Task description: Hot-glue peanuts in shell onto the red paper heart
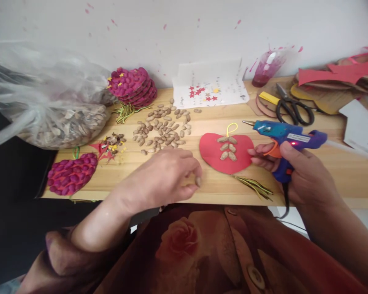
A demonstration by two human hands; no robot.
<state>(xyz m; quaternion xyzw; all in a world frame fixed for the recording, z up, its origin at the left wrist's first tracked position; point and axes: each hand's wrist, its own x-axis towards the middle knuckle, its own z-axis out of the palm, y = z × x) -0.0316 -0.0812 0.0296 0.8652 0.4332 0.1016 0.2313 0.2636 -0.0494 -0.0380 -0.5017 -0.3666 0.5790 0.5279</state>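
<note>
My left hand [164,173] is over the front of the table, thumb and fingertips pinched on a small peanut [198,181]. My right hand [309,173] grips a blue glue gun [282,130] by its handle, fingers by the orange trigger. Its nozzle points left, above the red paper shape [210,151], and a red light glows on its body. My right fingertips touch or nearly touch the paper's right edge. Several peanuts [228,147] lie on it in two columns. A yellow loop [232,129] tops it, and a green-black tassel [254,187] hangs below.
Loose peanuts [162,128] spread behind my left hand. Purple decorated pieces [135,87] are stacked at the back; another [72,173] lies left, near a plastic bag [64,122]. Paper with stars [210,87], a stained cup [268,69], scissors [294,108] and red cutouts [337,73] stand behind.
</note>
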